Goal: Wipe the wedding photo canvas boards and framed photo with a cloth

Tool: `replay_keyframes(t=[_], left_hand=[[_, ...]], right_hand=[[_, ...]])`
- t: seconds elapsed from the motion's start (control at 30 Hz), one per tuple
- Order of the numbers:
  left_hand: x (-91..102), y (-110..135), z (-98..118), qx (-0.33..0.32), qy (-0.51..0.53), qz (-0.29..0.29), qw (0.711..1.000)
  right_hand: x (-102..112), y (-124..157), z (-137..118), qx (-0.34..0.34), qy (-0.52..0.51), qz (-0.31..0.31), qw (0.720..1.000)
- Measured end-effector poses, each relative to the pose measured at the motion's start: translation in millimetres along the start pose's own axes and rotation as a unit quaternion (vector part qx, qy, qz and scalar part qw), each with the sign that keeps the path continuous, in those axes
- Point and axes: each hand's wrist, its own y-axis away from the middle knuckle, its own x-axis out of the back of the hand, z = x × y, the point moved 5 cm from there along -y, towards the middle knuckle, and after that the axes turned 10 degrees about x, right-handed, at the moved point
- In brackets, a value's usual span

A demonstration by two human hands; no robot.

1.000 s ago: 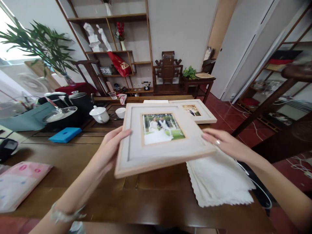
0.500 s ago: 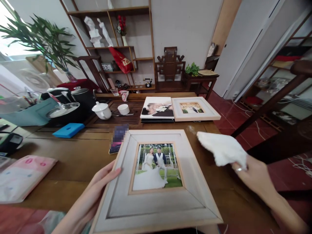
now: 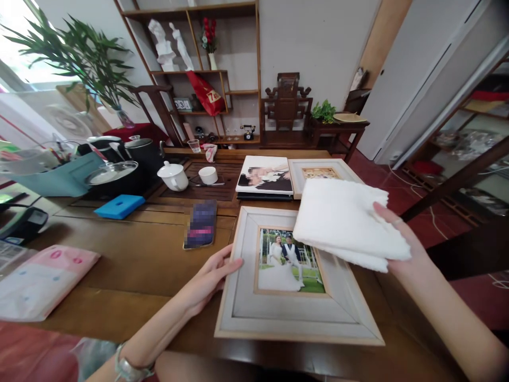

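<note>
A picture frame (image 3: 254, 326) with a pale wide border holds a wedding photo and is tilted over the table's near side. My left hand (image 3: 209, 278) grips its left edge, thumb on the front and fingers behind. My right hand (image 3: 405, 249) is closed on a folded white cloth (image 3: 345, 223), which hangs over the frame's upper right part and hides it. Whether the cloth touches the frame I cannot tell. Left of the frame lies a phone (image 3: 201, 224) with a blurred screen.
Behind the frame lie a photo album (image 3: 264, 178) and a second picture frame (image 3: 296, 185), partly covered by the cloth. A white lidded cup (image 3: 174, 176), small bowl (image 3: 208, 175), blue block (image 3: 120, 206) and pink-and-white tissue pack (image 3: 43, 281) stand on the wooden table (image 3: 147, 260).
My right hand has brought the cloth left over the frame, and the cloth now appears broader. The frame and my left hand have shifted right in view, as the camera view also moved.
</note>
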Motion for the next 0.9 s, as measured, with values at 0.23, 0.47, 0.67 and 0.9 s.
replay_keyframes(t=[0.23,0.47,0.67,0.9], left_hand=[[1.5,-10.5,19.5,-0.005,-0.170,-0.016,0.985],[1.8,-29.1,54.8,-0.276,-0.346,0.177,0.879],[-15.9,-39.3,55.0,-0.403,-0.408,0.173,0.801],[-13.4,-25.0,51.2,-0.402,-0.391,0.091,0.823]], right_hand=[[-4.2,1.5,-11.0,0.188,-0.065,0.162,0.967],[-21.4,32.2,-23.6,0.562,0.305,-0.063,0.767],[-49.2,38.6,-6.5,0.553,0.369,-0.168,0.728],[-62.2,42.3,5.4,0.512,0.393,-0.208,0.735]])
